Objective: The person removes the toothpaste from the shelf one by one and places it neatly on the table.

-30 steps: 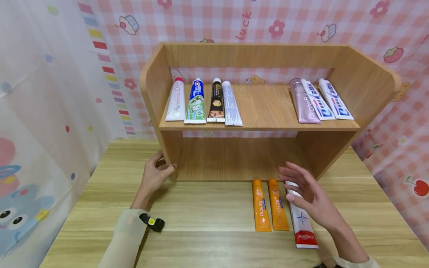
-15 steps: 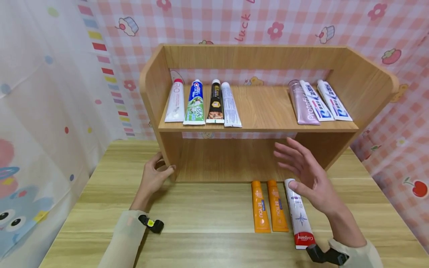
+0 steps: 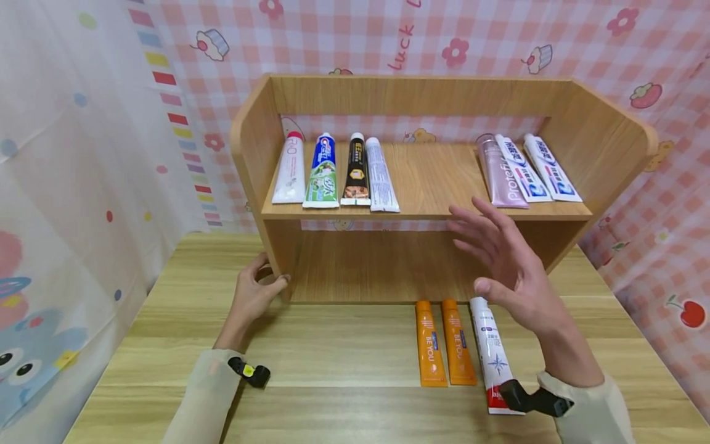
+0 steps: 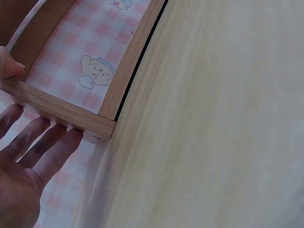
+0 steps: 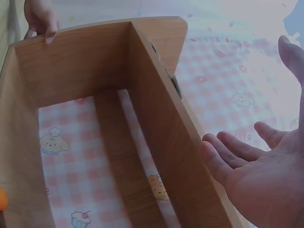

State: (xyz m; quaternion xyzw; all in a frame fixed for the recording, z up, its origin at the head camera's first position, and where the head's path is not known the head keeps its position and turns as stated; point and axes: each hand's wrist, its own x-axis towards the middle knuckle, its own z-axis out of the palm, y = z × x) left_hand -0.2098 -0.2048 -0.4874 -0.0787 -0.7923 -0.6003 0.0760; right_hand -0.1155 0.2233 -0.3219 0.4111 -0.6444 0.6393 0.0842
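My left hand (image 3: 257, 290) pinches the lower left side panel of the wooden shelf (image 3: 427, 217). In the left wrist view its thumb lies on the inner face and its fingertips touch the outer face. My right hand (image 3: 510, 271) holds nothing, its fingers stretched out and spread before the upper board's front edge at the right. Below it on the table, a white and red Colgate toothpaste tube (image 3: 490, 345) is partly covered by the wrist strap. Beside that tube lie two orange BE YOU tubes (image 3: 431, 345), side by side.
On the upper board, a Crest tube (image 3: 323, 172), a black tube (image 3: 357, 169) and others lie at the left. A pinkish Protefix tube (image 3: 501, 176) and two white-blue tubes (image 3: 549, 169) lie at the right. Patterned cloth (image 3: 355, 37) hangs behind the shelf.
My right hand has risen from over the Colgate tube to the height of the upper board, fingers spread. The left hand keeps its place on the side panel.
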